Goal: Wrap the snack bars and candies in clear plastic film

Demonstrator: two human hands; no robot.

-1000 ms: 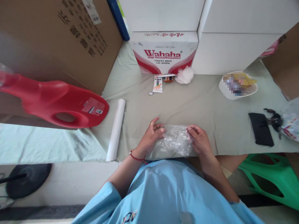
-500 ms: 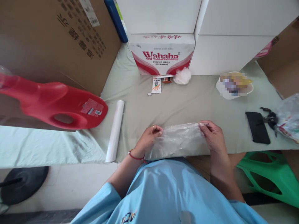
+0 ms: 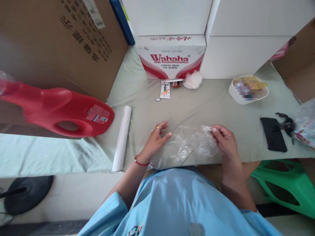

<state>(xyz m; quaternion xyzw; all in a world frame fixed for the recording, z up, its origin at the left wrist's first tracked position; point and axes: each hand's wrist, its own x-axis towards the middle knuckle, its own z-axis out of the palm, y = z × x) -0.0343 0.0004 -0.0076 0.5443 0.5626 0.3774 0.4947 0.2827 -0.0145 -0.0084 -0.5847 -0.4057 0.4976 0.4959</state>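
Note:
A clear, crinkled plastic bag [image 3: 187,146] lies near the front edge of the cloth-covered table [image 3: 197,105]. My right hand [image 3: 225,141] pinches the bag's top right corner between thumb and fingers. My left hand [image 3: 156,139] hovers at the bag's left edge with its fingers stretched out and apart, holding nothing. A red cord circles my left wrist.
A white roll [image 3: 121,137] lies left of my hands, with a red jug [image 3: 56,109] beyond it. At the back stand a Wahaha box [image 3: 171,55], a small packet [image 3: 165,89] and a white wad [image 3: 193,80]. To the right are a white bowl [image 3: 248,90], a black phone [image 3: 273,133] and keys [image 3: 285,124].
My left hand has let go of the bag and opened. The bag, stretched flat between both hands half a second ago, has slackened and crumpled toward my right hand.

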